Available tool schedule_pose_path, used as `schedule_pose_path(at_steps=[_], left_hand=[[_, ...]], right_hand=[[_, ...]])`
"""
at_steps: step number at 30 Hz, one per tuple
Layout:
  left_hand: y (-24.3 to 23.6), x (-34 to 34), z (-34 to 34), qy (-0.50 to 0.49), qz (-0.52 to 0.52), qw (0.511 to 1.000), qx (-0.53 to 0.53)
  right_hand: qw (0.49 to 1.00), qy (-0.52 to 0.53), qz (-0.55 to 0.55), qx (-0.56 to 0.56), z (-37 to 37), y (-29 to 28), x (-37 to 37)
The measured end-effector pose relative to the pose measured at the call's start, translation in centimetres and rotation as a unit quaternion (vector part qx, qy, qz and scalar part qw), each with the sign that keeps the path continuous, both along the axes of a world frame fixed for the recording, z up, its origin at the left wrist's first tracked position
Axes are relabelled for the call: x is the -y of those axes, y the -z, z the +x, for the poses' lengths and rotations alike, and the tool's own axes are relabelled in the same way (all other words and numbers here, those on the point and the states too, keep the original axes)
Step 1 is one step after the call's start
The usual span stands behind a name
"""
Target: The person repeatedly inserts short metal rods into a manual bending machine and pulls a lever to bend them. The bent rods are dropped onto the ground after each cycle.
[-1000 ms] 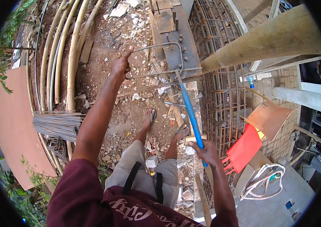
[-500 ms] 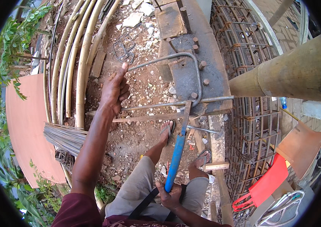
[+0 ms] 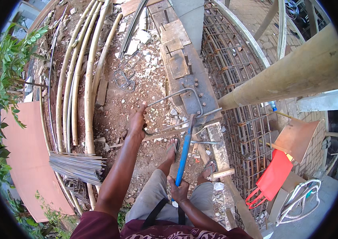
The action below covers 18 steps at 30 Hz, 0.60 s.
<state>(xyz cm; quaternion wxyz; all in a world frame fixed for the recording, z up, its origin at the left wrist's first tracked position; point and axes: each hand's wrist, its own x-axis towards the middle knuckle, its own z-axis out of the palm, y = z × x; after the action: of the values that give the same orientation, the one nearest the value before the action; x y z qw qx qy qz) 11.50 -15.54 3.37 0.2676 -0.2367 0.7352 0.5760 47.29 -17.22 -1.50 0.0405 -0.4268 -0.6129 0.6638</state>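
As the rod (image 3: 169, 96) looks stiff, left grip (image 3: 137, 121) suitably clamps its nine-o'clock side; right grip (image 3: 179, 189) clasps blue lever (image 3: 183, 159).

Head-worn fisheye, from above, facing steeply down, wide view

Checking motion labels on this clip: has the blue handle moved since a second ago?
Yes. The blue handle has swung left: earlier it crossed the small wooden block; now it lies clear to the block's left.
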Motion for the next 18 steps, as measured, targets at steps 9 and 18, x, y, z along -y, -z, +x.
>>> schedule_pose_path(at_steps=[9, 18], left_hand=[[-12.8, -4.6, 3.6, 0.025, 0.102, 0.867, -0.487], [-11.9, -12.3, -9.9, 0.347, 0.307, 0.717, -0.522]], right_hand=[[0.951, -0.054, 0.278, 0.123, 10.6, -12.4, -10.3], [0.962, 0.175, 0.120, 0.172, 6.5, -14.1, -2.4]])
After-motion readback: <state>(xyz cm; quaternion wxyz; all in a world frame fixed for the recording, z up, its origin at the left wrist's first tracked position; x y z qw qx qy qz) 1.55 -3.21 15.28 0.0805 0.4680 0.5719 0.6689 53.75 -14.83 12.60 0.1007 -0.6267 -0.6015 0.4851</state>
